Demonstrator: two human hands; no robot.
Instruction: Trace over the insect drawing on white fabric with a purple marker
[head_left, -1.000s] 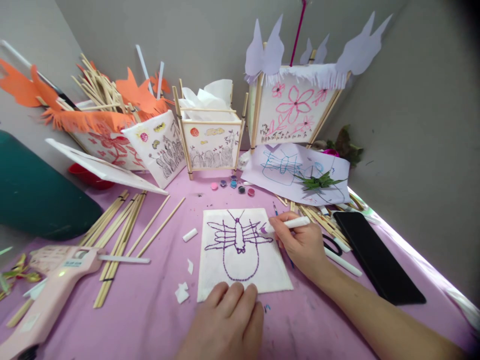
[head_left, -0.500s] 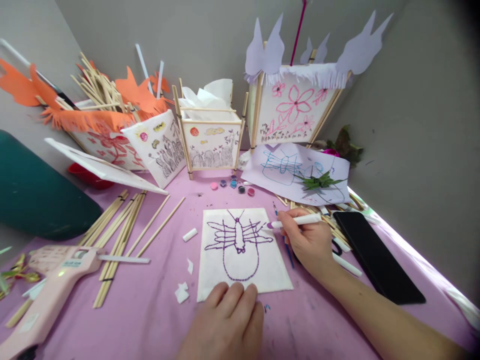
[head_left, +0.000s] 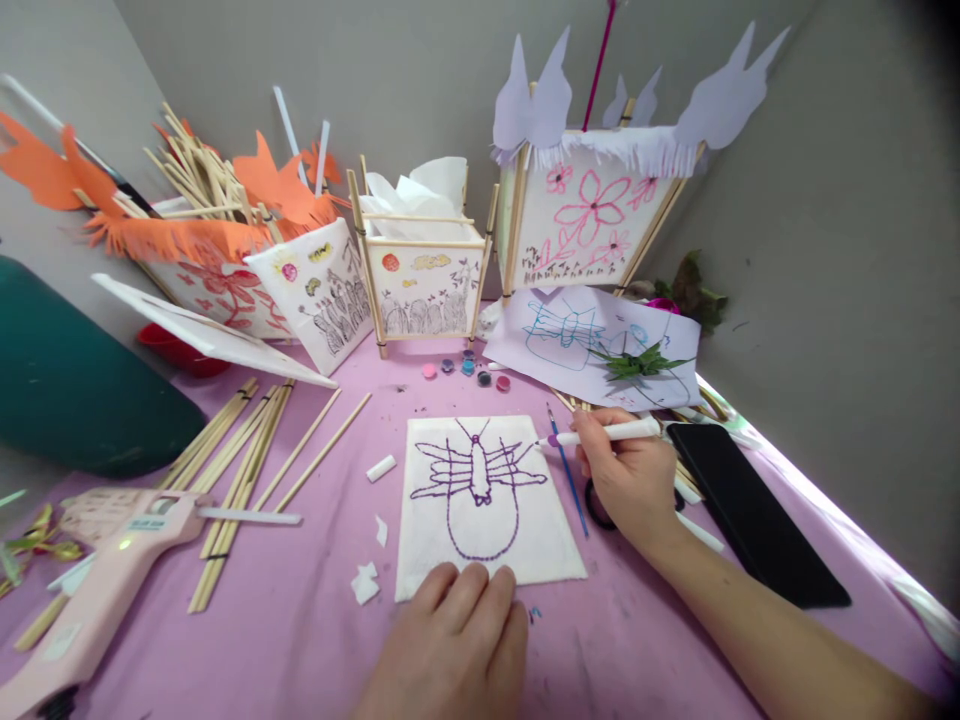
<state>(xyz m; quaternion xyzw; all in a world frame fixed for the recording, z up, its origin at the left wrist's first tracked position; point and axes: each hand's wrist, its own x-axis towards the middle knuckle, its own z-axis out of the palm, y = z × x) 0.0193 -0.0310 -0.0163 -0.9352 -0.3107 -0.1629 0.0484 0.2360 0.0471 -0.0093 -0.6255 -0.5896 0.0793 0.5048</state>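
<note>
right hand [head_left: 630, 470] gripping a white marker [head_left: 622, 431], tip right by the edge of the bug-drawing panel [head_left: 551, 545], panel flat on the bench [head_left: 300, 620], left hand [head_left: 457, 640] on its near edge, can't tell if it's pinching

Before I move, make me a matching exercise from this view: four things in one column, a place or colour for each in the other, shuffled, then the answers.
1. pen
2. glue gun
3. phone
4. panel

A. black, lying toward the picture's right side
B. white with purple lines, left hand at its near edge
C. held in the right hand
D. pale pink, toward the picture's left edge

Pairs: 1-C, 2-D, 3-A, 4-B
</note>
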